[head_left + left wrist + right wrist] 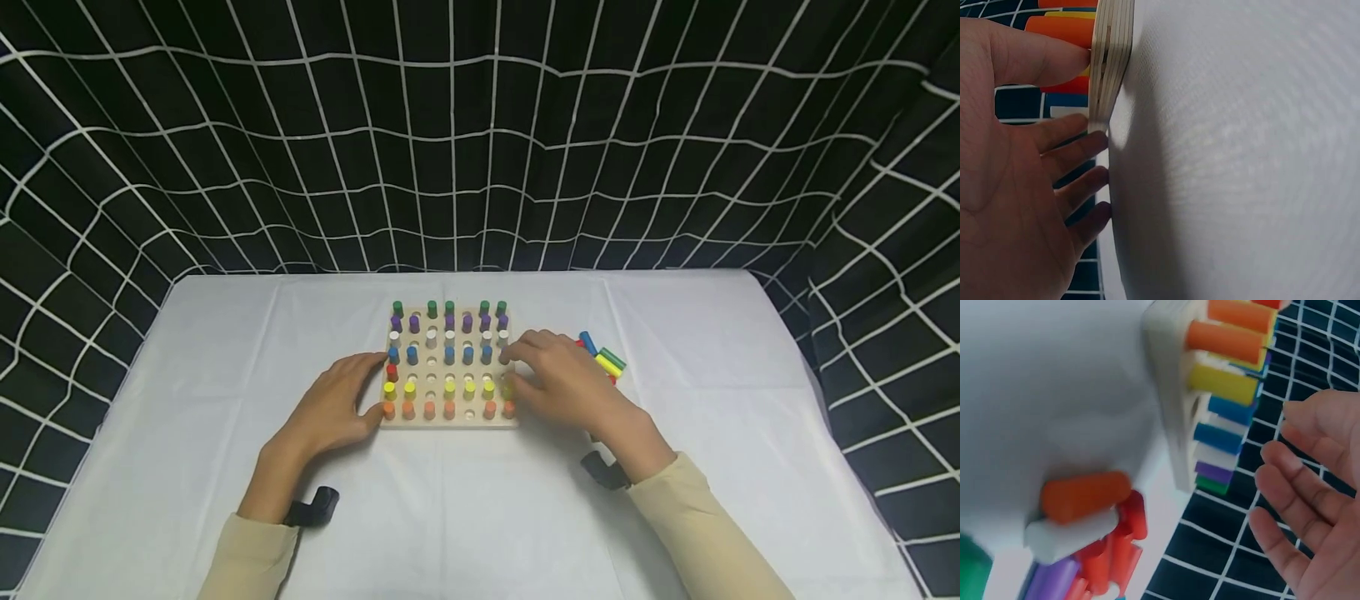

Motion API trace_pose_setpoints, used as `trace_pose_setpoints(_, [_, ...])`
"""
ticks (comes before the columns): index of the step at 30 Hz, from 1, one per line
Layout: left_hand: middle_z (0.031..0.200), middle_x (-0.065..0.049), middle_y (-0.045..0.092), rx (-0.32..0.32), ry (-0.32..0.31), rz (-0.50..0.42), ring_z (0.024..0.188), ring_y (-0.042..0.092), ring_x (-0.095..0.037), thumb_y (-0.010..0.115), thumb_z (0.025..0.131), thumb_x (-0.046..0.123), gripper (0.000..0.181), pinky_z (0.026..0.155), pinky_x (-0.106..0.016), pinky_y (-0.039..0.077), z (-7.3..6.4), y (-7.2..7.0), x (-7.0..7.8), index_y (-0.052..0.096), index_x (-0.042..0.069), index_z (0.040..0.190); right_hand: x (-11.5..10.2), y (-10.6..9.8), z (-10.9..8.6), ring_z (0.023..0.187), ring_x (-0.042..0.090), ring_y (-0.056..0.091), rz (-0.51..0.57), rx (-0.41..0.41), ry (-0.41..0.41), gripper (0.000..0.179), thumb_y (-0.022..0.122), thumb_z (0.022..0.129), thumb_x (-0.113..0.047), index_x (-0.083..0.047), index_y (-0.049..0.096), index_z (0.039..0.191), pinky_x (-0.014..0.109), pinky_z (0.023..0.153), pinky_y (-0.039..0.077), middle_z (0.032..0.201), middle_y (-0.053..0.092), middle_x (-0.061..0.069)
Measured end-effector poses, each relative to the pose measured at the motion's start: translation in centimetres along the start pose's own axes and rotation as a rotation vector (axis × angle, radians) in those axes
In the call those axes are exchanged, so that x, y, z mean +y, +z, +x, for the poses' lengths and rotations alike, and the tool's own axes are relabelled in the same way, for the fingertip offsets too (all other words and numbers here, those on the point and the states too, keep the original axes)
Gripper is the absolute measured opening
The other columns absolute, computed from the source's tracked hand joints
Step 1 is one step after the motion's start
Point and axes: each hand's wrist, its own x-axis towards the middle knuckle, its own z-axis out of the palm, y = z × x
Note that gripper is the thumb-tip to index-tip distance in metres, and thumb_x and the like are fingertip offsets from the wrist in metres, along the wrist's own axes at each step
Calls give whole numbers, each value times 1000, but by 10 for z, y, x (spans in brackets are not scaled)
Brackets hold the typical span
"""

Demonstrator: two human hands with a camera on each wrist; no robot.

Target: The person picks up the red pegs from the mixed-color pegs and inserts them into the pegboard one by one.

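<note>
A wooden pegboard lies flat with rows of coloured pegs upright in it: green, purple, white, blue, red, yellow and orange. Only one red peg shows in its row, at the left end. My left hand rests at the board's left edge, its thumb against the side near the orange pegs, fingers spread loosely. Above the board's right edge hovers my right hand, near the blue and yellow rows. In the right wrist view its fingers are loosely bent, with nothing visible between them.
Loose pegs lie in a pile right of the board, partly behind my right hand: a green peg, a blue peg, an orange peg, a white peg and several red ones. A white cloth covers the table; dark netted fabric surrounds it.
</note>
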Motion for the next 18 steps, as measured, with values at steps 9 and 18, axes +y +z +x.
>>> trace_pose_setpoints(9, [166, -14, 47, 4, -4, 3, 157, 39, -40, 65, 91, 31, 77, 131, -61, 32, 1, 0, 0, 42, 11, 161, 19, -1, -7, 89, 19, 65, -47, 67, 4, 23, 71, 96, -16, -12, 77, 118, 40, 83, 57, 111, 75, 4])
trace_pose_setpoints(18, [165, -14, 47, 8, 6, 11, 157, 40, -39, 65, 91, 32, 76, 131, -61, 33, 1, 1, 0, 43, 11, 161, 48, 2, -28, 85, 17, 66, -6, 84, 90, 19, 70, 95, -14, -10, 78, 112, 37, 75, 58, 101, 75, 4])
